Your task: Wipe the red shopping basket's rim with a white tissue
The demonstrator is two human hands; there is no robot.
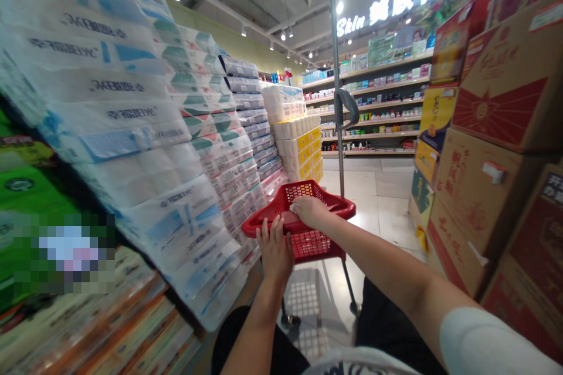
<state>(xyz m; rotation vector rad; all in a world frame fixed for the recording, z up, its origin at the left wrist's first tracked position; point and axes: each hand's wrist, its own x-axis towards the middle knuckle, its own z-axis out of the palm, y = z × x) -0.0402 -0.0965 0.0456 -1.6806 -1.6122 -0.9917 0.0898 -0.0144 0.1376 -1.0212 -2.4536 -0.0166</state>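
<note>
A red plastic shopping basket (310, 243) with lattice walls rides on a wheeled metal cart in front of me. My left hand (275, 249) lies against its near left rim, fingers stretched and apart over the edge. Further right, my right hand (308, 212) is over the basket's near side, with its fingers curled together. Something small and pale shows at those fingertips, too unclear to name. A grey pole (336, 70) with a curved grey hook (347, 110) rises at the basket's right side. Most of the basket's inside is hidden by my hands.
Tall stacks of wrapped tissue packs (153, 175) line the left, close to the cart. Printed cardboard boxes (472, 187) are piled along the right. Pale floor tiles (367, 187) run between them toward shelves of small goods (373, 99) under a lit sign.
</note>
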